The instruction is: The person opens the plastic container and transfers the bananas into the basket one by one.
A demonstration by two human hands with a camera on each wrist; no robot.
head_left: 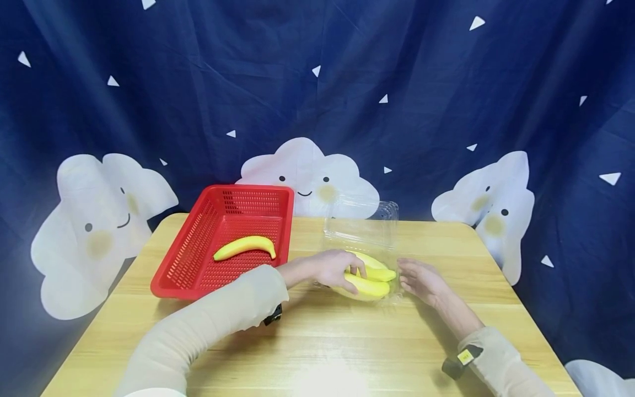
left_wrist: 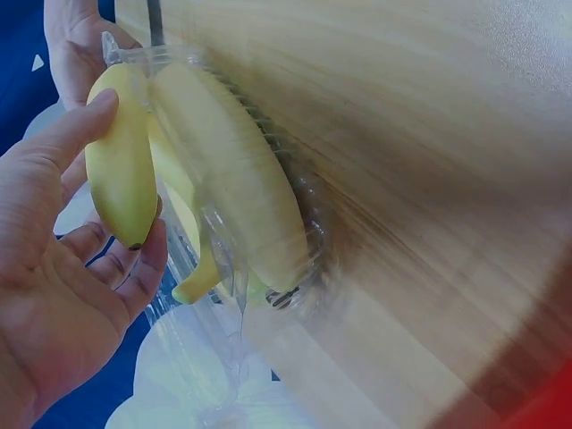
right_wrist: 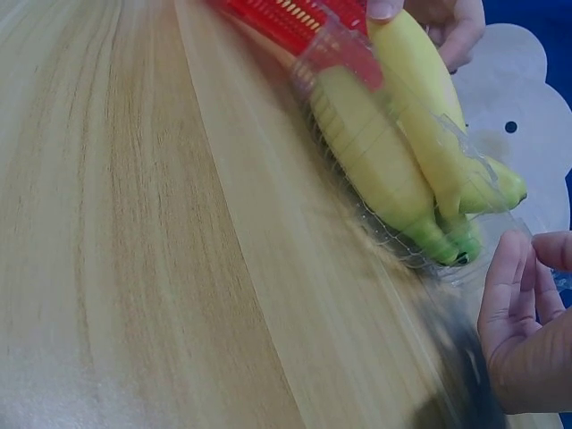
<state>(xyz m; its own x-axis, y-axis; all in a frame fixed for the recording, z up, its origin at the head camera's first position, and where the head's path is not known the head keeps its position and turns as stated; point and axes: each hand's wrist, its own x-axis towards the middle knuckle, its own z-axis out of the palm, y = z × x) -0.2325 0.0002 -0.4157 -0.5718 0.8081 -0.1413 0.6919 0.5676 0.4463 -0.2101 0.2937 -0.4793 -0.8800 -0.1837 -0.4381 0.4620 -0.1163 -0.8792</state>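
Observation:
A clear plastic clamshell box (head_left: 361,231) stands on the table with its lid raised toward the back. Several yellow bananas lie in it, one of them a thick banana (left_wrist: 234,170) along the near wall. My left hand (head_left: 331,268) reaches in from the left and holds another banana (left_wrist: 125,170), thumb on top and fingertips beneath. That banana is tilted in the right wrist view, its far end still among the others. My right hand (head_left: 421,282) is beside the box's right end, fingers loosely bent by the plastic edge; firm contact cannot be made out.
To the left stands a red perforated basket (head_left: 171,251) with a single banana (head_left: 245,247) inside. The wooden table (head_left: 317,342) extends in front of the box. A dark blue curtain (head_left: 198,82) with clouds hangs behind the table.

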